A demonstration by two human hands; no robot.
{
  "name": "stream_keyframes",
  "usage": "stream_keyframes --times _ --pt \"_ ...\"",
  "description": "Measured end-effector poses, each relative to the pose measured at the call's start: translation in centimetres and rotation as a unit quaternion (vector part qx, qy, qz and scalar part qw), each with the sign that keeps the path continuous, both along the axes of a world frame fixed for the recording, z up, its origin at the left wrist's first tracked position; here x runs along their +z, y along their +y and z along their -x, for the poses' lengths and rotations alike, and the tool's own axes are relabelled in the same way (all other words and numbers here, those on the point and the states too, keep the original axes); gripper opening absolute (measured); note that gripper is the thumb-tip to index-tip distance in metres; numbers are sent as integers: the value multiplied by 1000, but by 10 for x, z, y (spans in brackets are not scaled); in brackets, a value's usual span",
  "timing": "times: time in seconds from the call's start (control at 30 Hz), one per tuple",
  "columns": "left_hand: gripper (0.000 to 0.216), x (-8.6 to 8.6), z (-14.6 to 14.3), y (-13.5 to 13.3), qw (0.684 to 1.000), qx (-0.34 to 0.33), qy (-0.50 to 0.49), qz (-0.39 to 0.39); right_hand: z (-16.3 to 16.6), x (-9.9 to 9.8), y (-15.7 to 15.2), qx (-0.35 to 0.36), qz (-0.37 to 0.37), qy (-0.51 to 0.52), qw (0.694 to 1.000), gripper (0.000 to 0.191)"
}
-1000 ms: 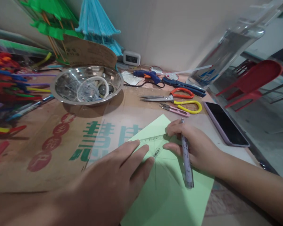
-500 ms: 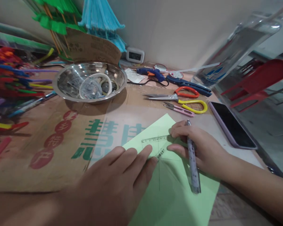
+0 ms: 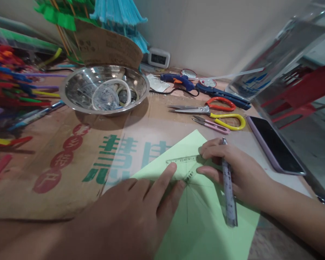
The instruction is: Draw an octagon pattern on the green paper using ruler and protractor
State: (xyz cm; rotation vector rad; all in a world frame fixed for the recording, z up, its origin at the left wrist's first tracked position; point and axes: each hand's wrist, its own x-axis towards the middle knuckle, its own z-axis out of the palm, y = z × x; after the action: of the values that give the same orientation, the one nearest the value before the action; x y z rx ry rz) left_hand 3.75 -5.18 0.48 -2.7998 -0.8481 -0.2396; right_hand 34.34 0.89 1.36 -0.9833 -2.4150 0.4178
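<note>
Light green paper (image 3: 206, 238) lies on the table with thin pencil-like lines crossing near its middle. On it rests a clear set square (image 3: 182, 159) with printed scale marks. My left hand (image 3: 135, 209) reaches in from the lower left, its index finger stretched out and pressing on the set square, thumb beside it. At the square's right end, my right hand (image 3: 241, 177) touches it with index finger and thumb. A patterned pen (image 3: 229, 196) is tucked between the fingers of that hand, its metal end pointing up and away.
Beyond the paper lie scissors (image 3: 224, 115), pink thread snips (image 3: 212, 125), a blue glue gun (image 3: 177, 80) and a phone (image 3: 276, 146) at the right. A steel bowl (image 3: 103, 112) holding rings stands on printed cardboard (image 3: 70, 173). Colourful pipe cleaners (image 3: 13, 86) crowd the left.
The whole view has shifted slightly, moving the paper and right hand a little rightward. My left index finger now sits nearer the set square's edge, with the other fingers more drawn back.
</note>
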Motion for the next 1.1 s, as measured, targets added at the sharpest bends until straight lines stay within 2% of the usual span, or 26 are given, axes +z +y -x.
stream_keyframes --times 0.43,0.7,0.93,1.1 --pt "57 -5 0 2 1000 -13 4 -4 1 -1 0 -4 4 3 1000 17" --pt "50 -15 -1 0 999 1 -41 -9 3 2 0 -15 2 -15 1000 15" --pt "50 -10 -3 3 1000 -12 -23 -16 3 2 0 -16 0 -16 1000 16" --pt "51 -13 -3 2 998 -10 -51 -28 3 3 0 -15 -1 -22 1000 16"
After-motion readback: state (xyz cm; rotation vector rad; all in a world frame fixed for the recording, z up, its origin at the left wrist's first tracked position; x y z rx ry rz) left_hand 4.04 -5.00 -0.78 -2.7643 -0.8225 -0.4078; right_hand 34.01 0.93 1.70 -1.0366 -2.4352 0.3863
